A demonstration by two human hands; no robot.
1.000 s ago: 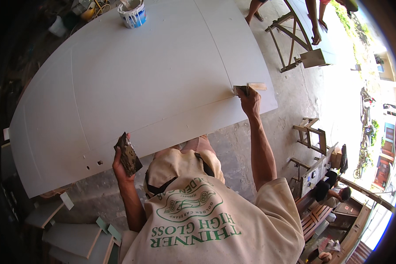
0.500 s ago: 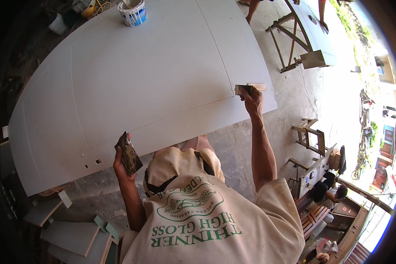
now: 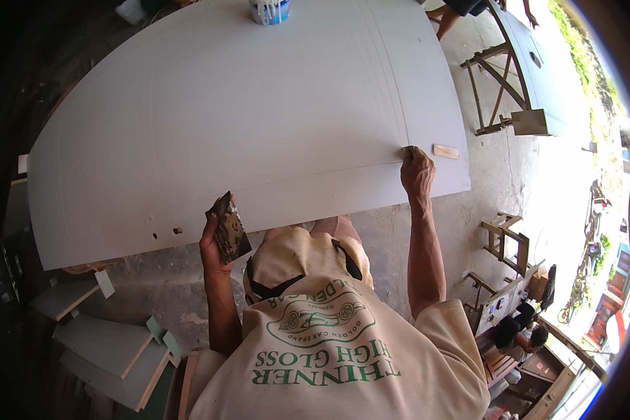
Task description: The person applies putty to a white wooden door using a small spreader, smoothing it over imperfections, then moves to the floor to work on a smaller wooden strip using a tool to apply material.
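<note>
A large pale grey panel (image 3: 259,105) with a curved edge and fine straight lines lies before me. My left hand (image 3: 210,241) grips a dark square palette (image 3: 231,222) smeared with a brownish, mottled coating, held at the panel's near edge. My right hand (image 3: 418,171) pinches a small dark scraper (image 3: 407,151), mostly hidden by the fingers, at the corner where two lines meet on the panel's right part. Just right of it lies a pale wooden strip (image 3: 445,151). Two small holes (image 3: 166,232) sit near the near left edge.
A white-smeared blue pail (image 3: 270,11) stands at the panel's far side. Co-workers' legs and an arm show top right near another panel (image 3: 539,84) on a trestle. A wooden stand (image 3: 504,238), a seated person (image 3: 528,336) and stacked boards (image 3: 112,350) are nearby.
The view has shifted, so the panel sits further right and higher. My right hand's scraper is turned and less visible. A co-worker at the top right has moved.
</note>
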